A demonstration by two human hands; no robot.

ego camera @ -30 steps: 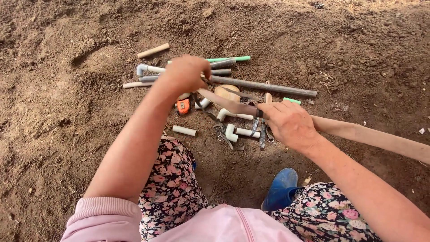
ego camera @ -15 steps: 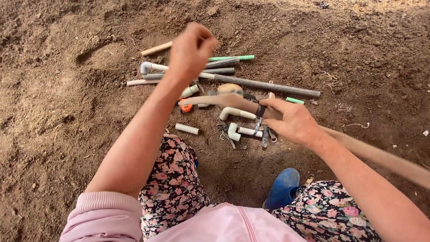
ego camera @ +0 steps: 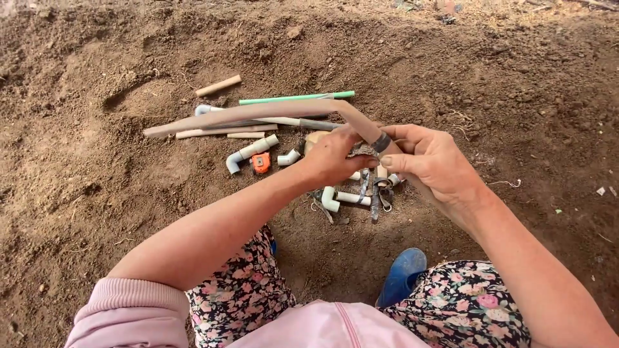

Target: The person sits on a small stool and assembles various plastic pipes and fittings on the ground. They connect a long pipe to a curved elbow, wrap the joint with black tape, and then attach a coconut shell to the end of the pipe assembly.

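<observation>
**Crowded middle, open soil around**

My hands meet over a clutter of white elbow fittings point(ego camera: 335, 198) and an orange tape measure point(ego camera: 260, 162). Beyond them the long brown pipe point(ego camera: 238, 116), the green rod point(ego camera: 296, 98) and a short wooden stub point(ego camera: 218, 86) bar the way. Bare soil point(ego camera: 84, 193) lies free left, right and toward the far edge. My blue shoe point(ego camera: 401, 273) blocks the near side.

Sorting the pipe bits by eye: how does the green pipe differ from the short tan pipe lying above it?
The green pipe is long, thin and green; the tan pipe is short, thicker and tan. The green pipe lies nearly level beside the other pipes; the tan pipe lies tilted, apart on bare soil. Both are straight, lie on the ground, and neither hand touches them.
</observation>
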